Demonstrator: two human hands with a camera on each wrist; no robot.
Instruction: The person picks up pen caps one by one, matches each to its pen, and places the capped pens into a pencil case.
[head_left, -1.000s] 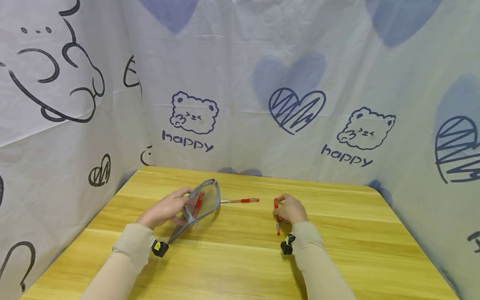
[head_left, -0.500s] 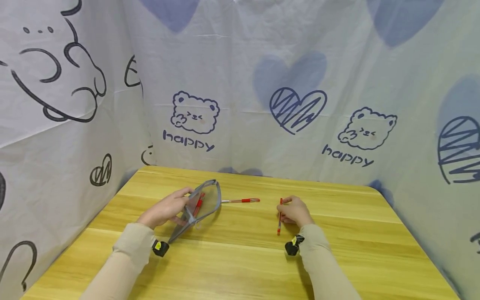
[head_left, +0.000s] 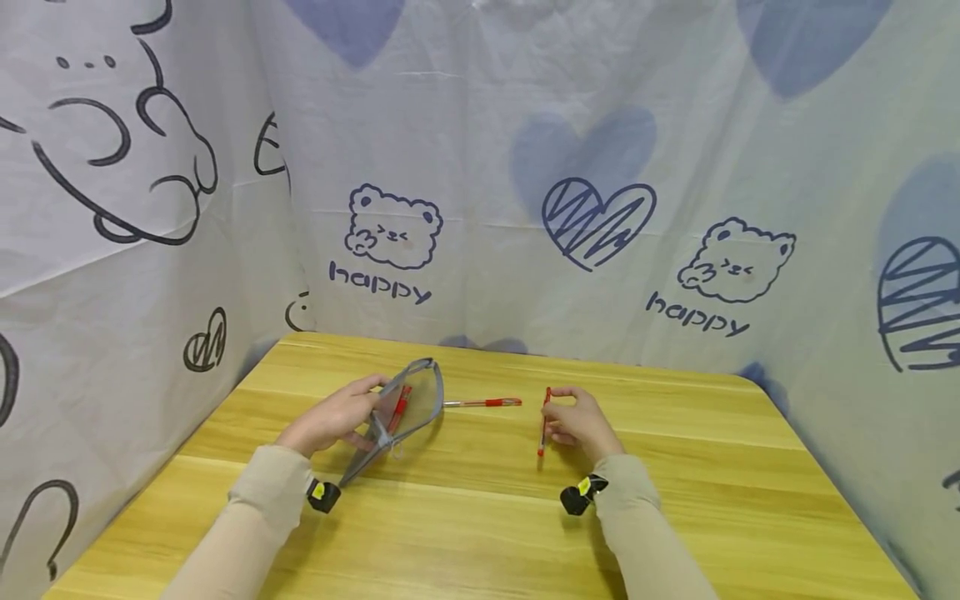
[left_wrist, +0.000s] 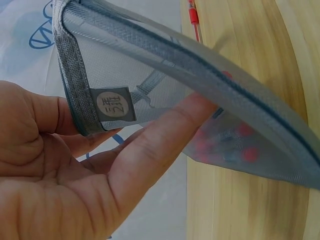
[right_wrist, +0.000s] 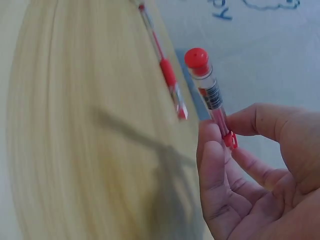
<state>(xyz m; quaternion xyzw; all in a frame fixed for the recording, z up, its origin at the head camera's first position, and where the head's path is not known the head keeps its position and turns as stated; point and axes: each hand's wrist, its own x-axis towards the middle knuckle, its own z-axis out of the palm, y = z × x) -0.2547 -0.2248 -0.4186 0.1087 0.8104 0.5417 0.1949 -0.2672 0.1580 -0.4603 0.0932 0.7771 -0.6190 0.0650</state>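
Observation:
My left hand [head_left: 333, 418] holds a grey mesh zip pouch [head_left: 360, 463] by its side, thumb and fingers on either side of the mesh [left_wrist: 117, 65]. The pouch's mouth faces right and gapes. Through the mesh a red pen [head_left: 399, 408] shows inside; the left wrist view has several blurred red ends [left_wrist: 245, 131] there. My right hand [head_left: 581, 423] pinches another red pen [right_wrist: 212, 95] between thumb and fingers, above the table, its clear barrel end pointing away from the palm. A third red gel pen [head_left: 495, 402] lies on the table between the hands, just beyond the pouch's mouth.
The wooden table [head_left: 465, 533] ends at a white printed cloth [head_left: 480, 275] hung behind it and at both sides. A small black wrist camera [head_left: 324, 496] sits at the left cuff, and another black camera [head_left: 577, 498] at the right one.
The right hand has lifted its pen from the table, first drifting slightly right, then moving left toward the pouch. The left hand and pouch hold still.

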